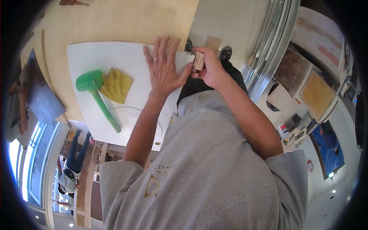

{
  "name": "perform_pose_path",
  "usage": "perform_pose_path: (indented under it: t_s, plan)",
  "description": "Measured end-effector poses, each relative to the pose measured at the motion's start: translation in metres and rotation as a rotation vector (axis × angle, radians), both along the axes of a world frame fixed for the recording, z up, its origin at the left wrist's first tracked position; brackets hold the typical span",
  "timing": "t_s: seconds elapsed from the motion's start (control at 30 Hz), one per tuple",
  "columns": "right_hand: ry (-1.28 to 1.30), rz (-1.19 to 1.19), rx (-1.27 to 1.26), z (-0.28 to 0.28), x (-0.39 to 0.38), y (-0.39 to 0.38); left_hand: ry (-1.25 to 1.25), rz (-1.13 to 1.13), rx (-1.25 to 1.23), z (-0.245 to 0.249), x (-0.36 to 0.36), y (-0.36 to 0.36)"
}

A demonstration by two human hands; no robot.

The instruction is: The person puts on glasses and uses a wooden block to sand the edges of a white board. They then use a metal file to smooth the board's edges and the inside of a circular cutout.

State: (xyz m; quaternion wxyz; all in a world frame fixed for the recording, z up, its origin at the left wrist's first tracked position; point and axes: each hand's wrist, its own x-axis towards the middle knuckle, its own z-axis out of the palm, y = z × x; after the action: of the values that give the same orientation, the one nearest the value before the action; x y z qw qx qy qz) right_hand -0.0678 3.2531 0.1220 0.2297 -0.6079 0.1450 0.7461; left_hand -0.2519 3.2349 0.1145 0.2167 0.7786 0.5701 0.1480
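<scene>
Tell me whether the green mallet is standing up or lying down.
Lying down: the green mallet is stretched out across the white board, its handle pointing away from the yellow cloth.

A head-worn camera looks steeply down past its wearer's grey shirt point(218, 153) onto a nearby white panel point(126, 61) on the surface point(134, 21), its wide, round view catching the room on both sides.

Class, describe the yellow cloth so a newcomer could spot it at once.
Find the large white panel under the spread left hand. On it, between that hand and the head of the green mallet, lies the cloth: creased and yellow, unlike the smooth mallet.
</scene>
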Motion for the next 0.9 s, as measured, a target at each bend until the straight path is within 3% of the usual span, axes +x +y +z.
perform_pose_path:
  t_s: [0.73,0.9]
  plan:
    - [-0.044,-0.167,-0.006,0.016,-0.016,-0.004,-0.082,0.062,-0.021,0.001,-0.001,0.002]
    - [-0.135,-0.05,0.068,0.043,-0.008,-0.005,-0.108,0.064,-0.001,-0.001,-0.001,0.0]
